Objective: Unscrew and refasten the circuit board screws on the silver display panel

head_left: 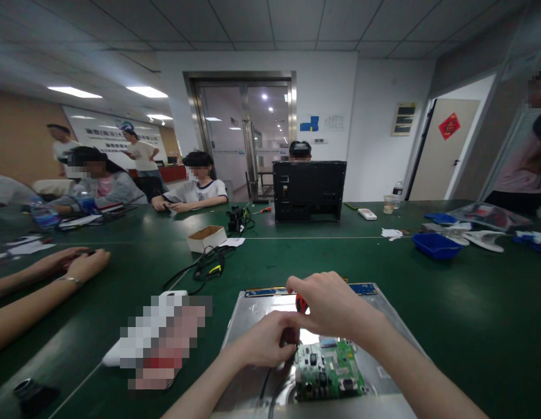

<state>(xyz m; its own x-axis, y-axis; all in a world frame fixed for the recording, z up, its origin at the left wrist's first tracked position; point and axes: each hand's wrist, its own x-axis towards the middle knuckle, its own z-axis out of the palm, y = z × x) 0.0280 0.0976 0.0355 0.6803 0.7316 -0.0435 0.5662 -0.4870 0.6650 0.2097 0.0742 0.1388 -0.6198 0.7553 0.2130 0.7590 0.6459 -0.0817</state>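
Note:
My right hand [334, 302] is closed around the red handle of a screwdriver [301, 304], which stands roughly upright; its tip is hidden. Just below, my left hand [268, 337] has its fingers pinched together near the screwdriver's lower end, at the upper left corner of a green circuit board [331, 372]. What those fingers hold is hidden. The board lies on a silver metal panel [248, 317] with a narrow blue circuit strip [362, 288] along its far edge. Dark cables [274, 396] run from beneath my left hand toward me.
Left of the panel lie a blurred-out phone-like object [174, 337] and a black cable coil [207, 267]. Beyond are an open carton [206, 238] and a black-backed monitor [309, 192]. A blue tray [436, 245] sits right. Another person's hands [85, 265] rest at left.

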